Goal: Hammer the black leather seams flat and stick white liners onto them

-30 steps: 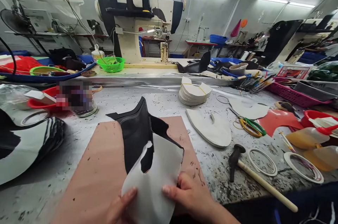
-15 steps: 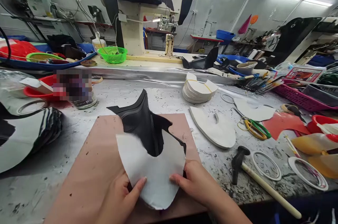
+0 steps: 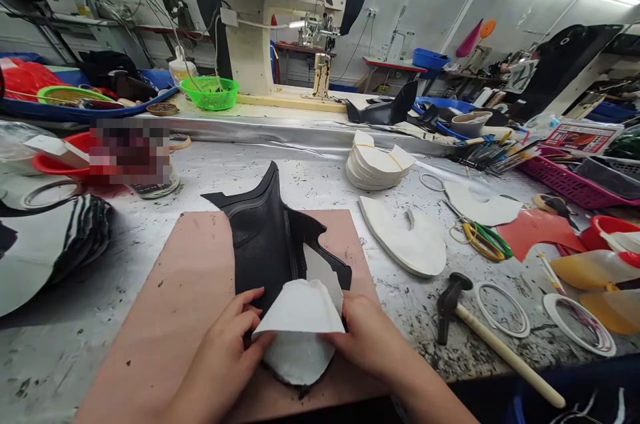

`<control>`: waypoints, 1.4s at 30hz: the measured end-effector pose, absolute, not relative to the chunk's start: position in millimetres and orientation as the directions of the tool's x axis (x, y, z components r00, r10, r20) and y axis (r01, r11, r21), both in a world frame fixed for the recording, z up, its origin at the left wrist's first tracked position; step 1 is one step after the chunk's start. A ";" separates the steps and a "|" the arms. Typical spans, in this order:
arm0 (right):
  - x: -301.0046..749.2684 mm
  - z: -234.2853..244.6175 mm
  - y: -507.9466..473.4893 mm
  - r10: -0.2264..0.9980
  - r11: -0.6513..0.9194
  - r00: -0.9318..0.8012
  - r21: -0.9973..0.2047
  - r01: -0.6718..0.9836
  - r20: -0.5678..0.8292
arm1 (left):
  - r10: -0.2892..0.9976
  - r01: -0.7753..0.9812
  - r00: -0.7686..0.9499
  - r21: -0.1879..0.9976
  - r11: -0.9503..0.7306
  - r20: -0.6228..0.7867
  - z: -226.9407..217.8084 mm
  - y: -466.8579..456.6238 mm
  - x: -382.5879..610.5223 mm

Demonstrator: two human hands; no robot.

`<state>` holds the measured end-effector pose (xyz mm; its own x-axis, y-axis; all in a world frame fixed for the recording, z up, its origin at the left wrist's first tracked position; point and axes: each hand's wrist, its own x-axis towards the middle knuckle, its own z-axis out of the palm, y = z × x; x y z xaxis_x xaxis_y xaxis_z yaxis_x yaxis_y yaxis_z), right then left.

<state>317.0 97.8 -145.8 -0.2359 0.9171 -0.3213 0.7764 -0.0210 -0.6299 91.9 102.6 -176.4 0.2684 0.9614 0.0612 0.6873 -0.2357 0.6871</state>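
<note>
A black leather shoe upper (image 3: 260, 237) lies on a pinkish-brown board (image 3: 165, 291) in front of me. Over its near end sits a white stiffener piece (image 3: 303, 307), its left and middle part curled back so that a fold runs across it. My left hand (image 3: 225, 347) pinches the left edge of this white piece, thumb under the fold and fingertips against the black leather. At the right edge, my right hand (image 3: 370, 334) grips the white piece, its thumb by the fold and its other fingers mostly hidden. Below the fold shows a pale rounded surface.
Right of the board lie cut white U-shaped pieces (image 3: 405, 237), a banded white stack (image 3: 377, 164), a hammer (image 3: 480, 327), scissors (image 3: 480, 237) and tape rolls (image 3: 580, 324). A stack of black-and-white pieces (image 3: 55, 251) stands left. Behind is a sewing machine (image 3: 250, 31).
The white piece lay nearly flat over the upper; now its left and middle part is curled back toward me. My left hand has moved up along its left edge.
</note>
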 end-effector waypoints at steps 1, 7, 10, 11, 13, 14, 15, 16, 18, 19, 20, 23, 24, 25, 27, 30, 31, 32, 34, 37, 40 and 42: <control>316.5 -146.6 97.4 0.919 -0.007 -0.242 -0.624 0.781 -0.313 | 0.960 0.699 0.272 0.671 -0.245 0.068 -176.7 102.7 93.1; 310.8 -154.5 91.1 0.945 0.069 -0.229 -0.543 0.837 -0.233 | 0.920 0.837 0.300 0.393 -0.380 0.252 -176.7 101.0 86.0; 311.4 -156.2 92.1 0.965 0.026 -0.169 -0.569 0.822 -0.200 | 0.823 0.899 0.340 0.099 -0.427 0.456 -170.8 95.0 77.9; 312.3 -155.9 94.0 0.968 0.019 -0.164 -0.594 0.804 -0.191 | 0.758 0.868 0.416 0.030 -0.496 0.502 -168.9 91.9 78.4; 315.0 -154.4 100.3 0.970 0.017 -0.164 -0.621 0.784 -0.179 | 0.590 0.712 0.610 -0.039 -0.701 0.529 -167.6 85.4 86.6; 316.7 -153.5 104.6 0.969 0.018 -0.168 -0.623 0.782 -0.183 | 0.512 0.614 0.697 -0.048 -0.788 0.502 -168.5 82.7 93.6; 318.7 -152.6 109.6 0.967 0.014 -0.170 -0.625 0.781 -0.190 | 0.458 0.538 0.759 -0.049 -0.842 0.464 -170.6 80.8 101.6; 320.9 -152.1 115.0 0.968 0.010 -0.166 -0.631 0.776 -0.189 | 0.429 0.493 0.799 -0.052 -0.868 0.422 -173.9 79.9 109.4; 326.1 -152.8 126.9 0.978 -0.004 -0.135 -0.658 0.753 -0.159 | 0.411 0.469 0.831 -0.073 -0.880 0.375 -182.7 80.7 120.7; 329.0 -154.3 132.9 0.984 -0.014 -0.109 -0.676 0.737 -0.139 | 0.407 0.464 0.838 -0.083 -0.882 0.364 -187.7 82.2 123.2; 331.8 -156.6 138.4 0.990 -0.028 -0.079 -0.697 0.716 -0.121 | 0.401 0.460 0.840 -0.086 -0.884 0.366 -192.4 84.0 123.6; 338.1 -165.5 150.6 0.995 -0.056 -0.027 -0.756 0.652 -0.097 | 0.403 0.443 0.846 -0.041 -0.896 0.349 -201.4 90.7 119.0; 338.9 -168.2 152.7 0.996 -0.057 -0.019 -0.767 0.639 -0.090 | 0.415 0.444 0.847 -0.015 -0.896 0.333 -201.7 93.3 118.5; 339.0 -170.3 153.7 0.997 -0.057 -0.008 -0.769 0.637 -0.080 | 0.430 0.449 0.848 0.011 -0.894 0.311 -200.6 96.1 119.7; 337.4 -172.2 153.1 0.998 -0.051 0.011 -0.753 0.657 -0.058 | 0.459 0.457 0.857 0.064 -0.887 0.236 -194.8 102.9 128.3; 330.7 -171.5 148.5 1.000 -0.028 0.018 -0.712 0.702 -0.022 | 0.530 0.519 0.841 0.121 -0.846 0.106 -184.2 115.6 151.8; 327.5 -171.6 146.6 1.000 -0.020 0.022 -0.696 0.718 -0.006 | 0.558 0.548 0.826 0.123 -0.828 0.079 -182.0 119.9 159.2; 324.1 -172.3 144.8 0.999 -0.001 0.023 -0.671 0.742 0.024 | 0.582 0.572 0.810 0.119 -0.811 0.074 -180.9 123.6 164.9; 317.2 -176.0 141.9 0.991 0.102 -0.034 -0.574 0.812 0.129 | 0.602 0.592 0.787 0.111 -0.798 0.132 -181.5 128.5 168.4; 309.4 -184.8 139.2 0.941 0.313 -0.233 -0.369 0.875 0.245 | 0.545 0.531 0.796 0.127 -0.838 0.264 -186.4 125.7 152.5; 305.6 -190.7 134.9 0.918 0.370 -0.307 -0.264 0.891 0.251 | 0.486 0.486 0.808 0.092 -0.869 0.333 -191.9 113.3 125.7; 303.6 -190.8 129.7 0.903 0.387 -0.318 -0.229 0.893 0.289 | 0.508 0.525 0.787 0.050 -0.849 0.350 -196.2 104.9 112.5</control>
